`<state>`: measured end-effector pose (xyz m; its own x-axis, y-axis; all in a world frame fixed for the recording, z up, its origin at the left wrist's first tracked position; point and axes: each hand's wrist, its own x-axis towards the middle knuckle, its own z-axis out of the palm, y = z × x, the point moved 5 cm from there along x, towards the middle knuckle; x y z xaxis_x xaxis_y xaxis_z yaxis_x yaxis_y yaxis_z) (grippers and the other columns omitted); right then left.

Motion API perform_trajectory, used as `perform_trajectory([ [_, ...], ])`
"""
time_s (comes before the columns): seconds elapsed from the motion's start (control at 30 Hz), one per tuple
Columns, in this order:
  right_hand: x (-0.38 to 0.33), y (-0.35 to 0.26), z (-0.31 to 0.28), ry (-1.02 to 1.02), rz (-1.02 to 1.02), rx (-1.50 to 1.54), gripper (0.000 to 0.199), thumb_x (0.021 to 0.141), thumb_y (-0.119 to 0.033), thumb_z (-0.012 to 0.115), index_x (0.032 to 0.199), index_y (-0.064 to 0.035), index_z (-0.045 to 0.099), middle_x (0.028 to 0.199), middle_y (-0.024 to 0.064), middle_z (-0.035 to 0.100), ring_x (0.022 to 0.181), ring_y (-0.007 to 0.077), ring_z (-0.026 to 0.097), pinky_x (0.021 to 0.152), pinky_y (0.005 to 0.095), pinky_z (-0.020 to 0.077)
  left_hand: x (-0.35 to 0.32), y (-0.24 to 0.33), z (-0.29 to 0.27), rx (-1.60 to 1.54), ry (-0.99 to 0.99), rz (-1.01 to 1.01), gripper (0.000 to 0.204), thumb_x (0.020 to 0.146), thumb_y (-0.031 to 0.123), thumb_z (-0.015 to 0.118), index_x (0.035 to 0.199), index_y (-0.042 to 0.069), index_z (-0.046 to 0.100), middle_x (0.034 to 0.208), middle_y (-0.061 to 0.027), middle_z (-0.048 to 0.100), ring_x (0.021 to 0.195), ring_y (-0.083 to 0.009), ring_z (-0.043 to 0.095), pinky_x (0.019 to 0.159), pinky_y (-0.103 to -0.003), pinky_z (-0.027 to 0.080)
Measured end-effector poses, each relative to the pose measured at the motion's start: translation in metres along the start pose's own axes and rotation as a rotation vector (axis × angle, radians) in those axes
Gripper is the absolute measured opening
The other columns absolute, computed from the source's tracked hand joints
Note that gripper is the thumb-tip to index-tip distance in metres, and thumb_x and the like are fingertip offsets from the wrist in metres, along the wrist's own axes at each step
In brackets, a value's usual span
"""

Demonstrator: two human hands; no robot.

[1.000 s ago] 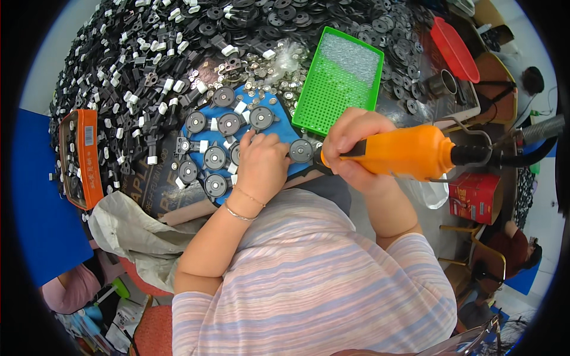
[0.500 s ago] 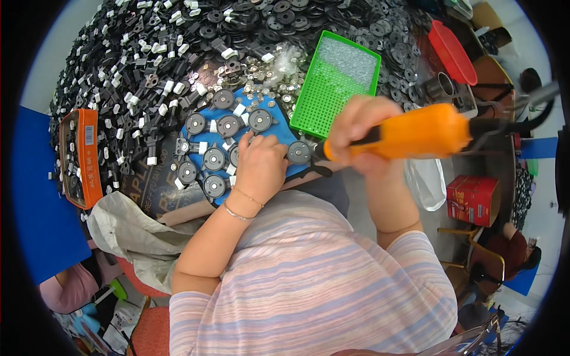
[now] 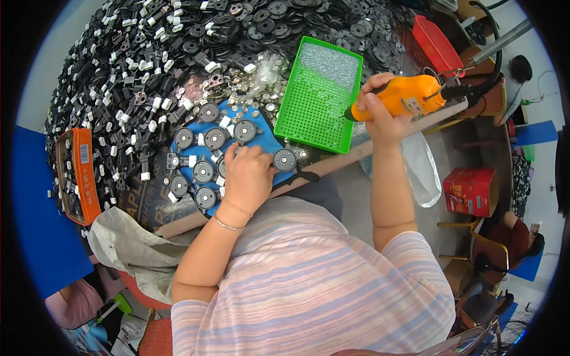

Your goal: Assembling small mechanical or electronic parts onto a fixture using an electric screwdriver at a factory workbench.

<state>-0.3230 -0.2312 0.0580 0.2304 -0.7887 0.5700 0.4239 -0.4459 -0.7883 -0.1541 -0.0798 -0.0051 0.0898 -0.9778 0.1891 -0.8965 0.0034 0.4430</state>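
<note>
My right hand (image 3: 385,113) grips an orange electric screwdriver (image 3: 409,98), its dark nose pointing left at the right side of a green tray (image 3: 284,113). The tray has a grid of small holes and a heap of small silvery screws (image 3: 326,62) at its far end. Fingers curled, my left hand (image 3: 248,177) rests over a blue mat (image 3: 267,136); what its fingertips grip is hidden. A grey disc-shaped part (image 3: 284,160) lies against its thumb side. Several similar round parts with white ends, one of them a disc part (image 3: 203,171), sit left of the hand.
Black parts with white ends (image 3: 127,89) and black discs (image 3: 267,24) pile up across the table. An orange box (image 3: 89,190) stands at left, a red tray (image 3: 436,44) at far right. A cable (image 3: 496,53) runs from the screwdriver. Other people sit at the lower edges.
My right hand has lifted the screwdriver away from the disc part beside my left hand, moving it up over the tray's edge. My left hand stays over the mat.
</note>
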Motion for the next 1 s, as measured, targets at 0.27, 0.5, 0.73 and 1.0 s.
perform_trajectory([
  [0.27, 0.0, 0.002, 0.0, 0.031, 0.012, 0.011, 0.021, 0.069, 0.008, 0.058, 0.087, 0.002, 0.05, 0.075, 0.009, 0.054, 0.056, 0.0111, 0.053, 0.049, 0.0214, 0.0451, 0.0, -0.001, 0.0, 0.004, -0.013, -0.007, 0.014, 0.062, 0.011, 0.068, 0.075, 0.009, 0.065, 0.072, -0.0045, 0.053, 0.078, -0.0217, 0.052, 0.089, -0.041, 0.033],
  [0.5, 0.0, 0.003, 0.002, 0.016, 0.013, 0.039, 0.022, 0.069, 0.007, 0.058, 0.088, 0.001, 0.049, 0.069, 0.0075, 0.052, 0.054, 0.0113, 0.051, 0.048, 0.0209, 0.0427, -0.003, 0.0, -0.002, 0.0, 0.034, 0.0, 0.015, 0.063, 0.013, 0.068, 0.076, 0.008, 0.065, 0.071, -0.0043, 0.053, 0.078, -0.0216, 0.052, 0.09, -0.042, 0.033],
  [0.73, 0.004, 0.002, -0.004, 0.039, 0.037, 0.064, 0.023, 0.07, 0.007, 0.056, 0.09, 0.0012, 0.048, 0.078, 0.0101, 0.052, 0.058, 0.013, 0.051, 0.053, 0.0234, 0.0433, -0.003, -0.004, -0.035, -0.034, 0.149, 0.019, 0.034, 0.065, 0.009, 0.067, 0.097, 0.004, 0.057, 0.089, -0.0085, 0.056, 0.087, -0.026, 0.05, 0.089, -0.041, 0.033],
  [1.0, 0.01, -0.012, 0.084, -0.222, -0.024, 0.271, 0.025, 0.071, -0.001, 0.056, 0.094, -0.001, 0.046, 0.082, 0.0124, 0.048, 0.059, 0.017, 0.051, 0.051, 0.0241, 0.0429, 0.04, -0.05, -0.039, 0.06, 0.036, 0.002, 0.043, 0.056, 0.024, 0.076, 0.094, 0.009, 0.062, 0.094, -0.0034, 0.056, 0.099, -0.0223, 0.047, 0.095, -0.046, 0.024],
])
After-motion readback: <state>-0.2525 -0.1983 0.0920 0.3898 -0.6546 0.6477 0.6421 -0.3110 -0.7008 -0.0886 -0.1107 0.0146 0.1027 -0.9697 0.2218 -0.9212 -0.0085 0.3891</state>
